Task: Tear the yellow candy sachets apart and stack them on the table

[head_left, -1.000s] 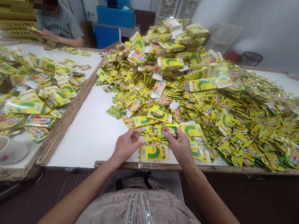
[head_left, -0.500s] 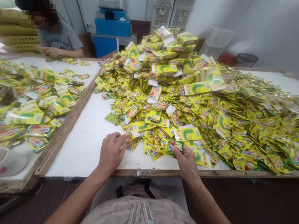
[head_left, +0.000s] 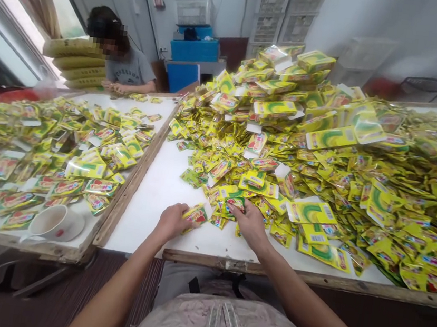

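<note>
Just above the white tabletop, my left hand (head_left: 172, 222) is closed on a small yellow carton (head_left: 196, 216) with red and green print and a white end flap. To its right, my right hand (head_left: 251, 224) pinches a green and yellow sachet (head_left: 236, 203) between thumb and fingers. The carton and sachet are apart, both near the front edge. Behind my hands rises a big heap of sachets (head_left: 320, 176) with printed cartons on it. A yellow carton with a barcode (head_left: 312, 212) lies right of my right hand.
A wooden rail (head_left: 137, 175) separates my table from a left one, strewn with more cartons (head_left: 87, 163). A white cup (head_left: 50, 221) stands near that table's front. Beyond, a co-worker in a grey shirt (head_left: 130, 70) sits by stacked sacks (head_left: 80, 64). A wooden strip (head_left: 288, 274) borders my table.
My view has swung left, bringing more of the left table into sight. The carton in my left hand now shows its printed face. My right hand, with the sachet, has come closer to the left hand.
</note>
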The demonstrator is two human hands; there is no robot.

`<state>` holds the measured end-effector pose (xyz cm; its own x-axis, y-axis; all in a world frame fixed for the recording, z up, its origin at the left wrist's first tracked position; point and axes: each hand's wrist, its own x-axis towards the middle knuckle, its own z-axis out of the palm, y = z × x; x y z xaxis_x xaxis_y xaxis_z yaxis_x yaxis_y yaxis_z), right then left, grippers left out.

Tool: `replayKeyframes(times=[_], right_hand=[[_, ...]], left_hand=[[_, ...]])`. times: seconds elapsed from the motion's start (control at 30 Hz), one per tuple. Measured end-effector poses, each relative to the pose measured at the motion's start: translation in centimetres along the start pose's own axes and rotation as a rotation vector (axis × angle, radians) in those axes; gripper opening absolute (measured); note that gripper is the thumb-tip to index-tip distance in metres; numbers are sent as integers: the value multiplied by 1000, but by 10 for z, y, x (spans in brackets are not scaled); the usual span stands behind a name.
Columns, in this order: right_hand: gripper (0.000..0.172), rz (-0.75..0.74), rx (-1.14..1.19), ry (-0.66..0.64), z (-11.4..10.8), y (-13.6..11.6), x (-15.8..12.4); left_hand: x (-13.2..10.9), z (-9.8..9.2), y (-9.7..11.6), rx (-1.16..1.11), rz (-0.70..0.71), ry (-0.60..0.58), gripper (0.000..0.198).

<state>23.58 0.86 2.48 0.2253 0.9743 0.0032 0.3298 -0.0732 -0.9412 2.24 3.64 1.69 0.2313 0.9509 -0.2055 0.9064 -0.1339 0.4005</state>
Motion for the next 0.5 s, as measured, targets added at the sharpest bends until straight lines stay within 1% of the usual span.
replayKeyframes(times=[0.07,0.13,0.2,0.3,0.4,0.5], right_hand=[[32,28,38,59,6,1,6],[32,33,63,41,13,5,11],[32,32,97,-45,20,10,15],[30,34,106,-172,24,14,17],[24,32,27,-327,17,6,19],[19,20,-55,-491,11,-13,21]], left_hand=[[-4,8,-4,-227,22,7,36],[-9,17,-6,-498,68,46,35],[-16,25,-7,-742,67,97,34],[-25,32,-6,-981,-6,142,32],[-31,34,-3,-1127,-46,147,30],[-34,33,1,-1195,-43,136,29]])
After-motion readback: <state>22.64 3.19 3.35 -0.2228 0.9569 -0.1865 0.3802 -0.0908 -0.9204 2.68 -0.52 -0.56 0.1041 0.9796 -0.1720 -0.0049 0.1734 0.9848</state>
